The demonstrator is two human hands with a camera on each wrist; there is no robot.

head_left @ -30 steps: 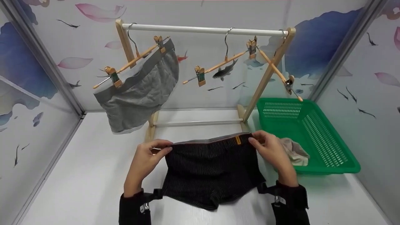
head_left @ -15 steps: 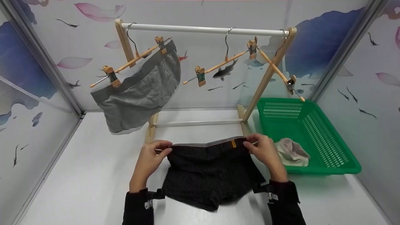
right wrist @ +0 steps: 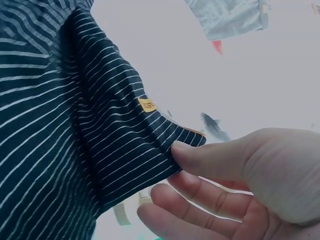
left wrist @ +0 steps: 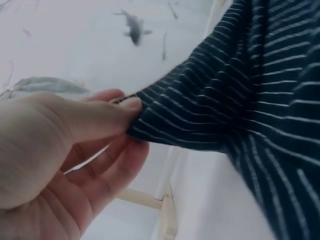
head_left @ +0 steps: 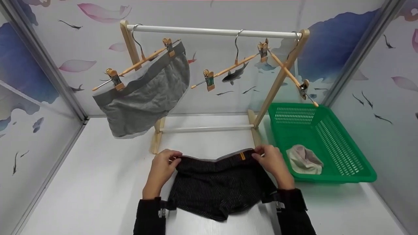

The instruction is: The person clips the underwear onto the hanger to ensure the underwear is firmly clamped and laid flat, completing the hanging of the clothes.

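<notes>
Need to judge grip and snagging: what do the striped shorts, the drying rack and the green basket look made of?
Striped shorts: soft knit fabric, dark with thin pale stripes, matte; it drapes and folds where both hands pinch the waistband. Drying rack: pale unpainted wood uprights, by their grain colour, with smooth white rails, possibly painted metal or plastic. Green basket: moulded plastic, slightly glossy, with slotted walls.

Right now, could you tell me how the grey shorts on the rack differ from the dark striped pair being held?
The grey shorts are plain; the striped shorts are dark with thin pale lines and a small orange tag.
The grey shorts hang clipped to a wooden hanger on the rack; the striped shorts are pinched at the waistband by the left hand and right hand, low over the table.
Both are boxer-style with a grey waistband.
</notes>
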